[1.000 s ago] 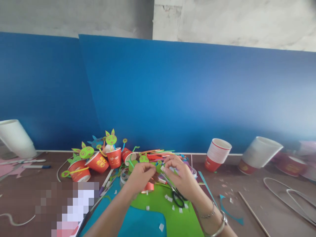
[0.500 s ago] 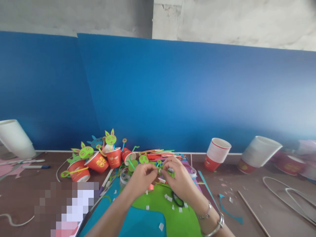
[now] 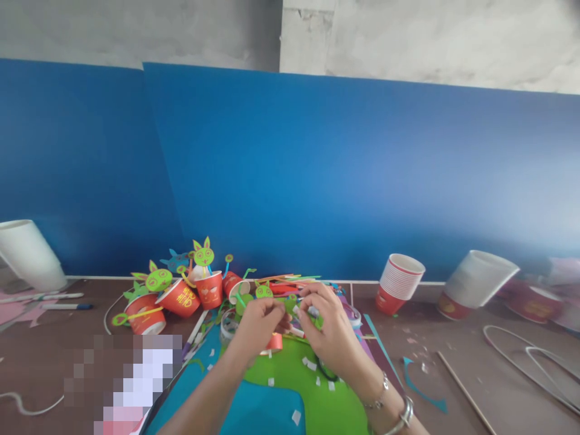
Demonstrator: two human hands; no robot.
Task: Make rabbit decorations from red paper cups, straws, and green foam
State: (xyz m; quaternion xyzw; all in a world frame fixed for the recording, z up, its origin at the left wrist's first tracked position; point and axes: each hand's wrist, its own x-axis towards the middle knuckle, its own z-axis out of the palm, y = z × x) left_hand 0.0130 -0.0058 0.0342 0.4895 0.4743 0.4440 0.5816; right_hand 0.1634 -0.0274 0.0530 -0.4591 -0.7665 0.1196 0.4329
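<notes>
My left hand (image 3: 259,328) is closed in a pinch above the green sheet (image 3: 335,406); whatever its fingertips hold is hidden. My right hand (image 3: 327,323) faces it, thumb and forefinger bent around a small white scrap (image 3: 296,310). The two hands are close together but apart. Below my left hand, partly covered, is a red paper cup (image 3: 273,344). A white marker with a red end (image 3: 296,331) shows between the hands. Under my right hand, the dark loop of a scissors handle (image 3: 327,370) is partly visible.
Decorated red cups (image 3: 209,289) with green animal faces stand at the back left. A stack of paper cups (image 3: 400,283) is at the right. White scraps (image 3: 296,417) dot the sheets. A thin stick (image 3: 466,393) and a white cable (image 3: 548,374) lie right; a blue partition (image 3: 290,175) rises behind.
My right hand has drawn slightly away from the left, widening the gap, and the white scrap at its fingertips shows more clearly. The left hand has turned slightly.
</notes>
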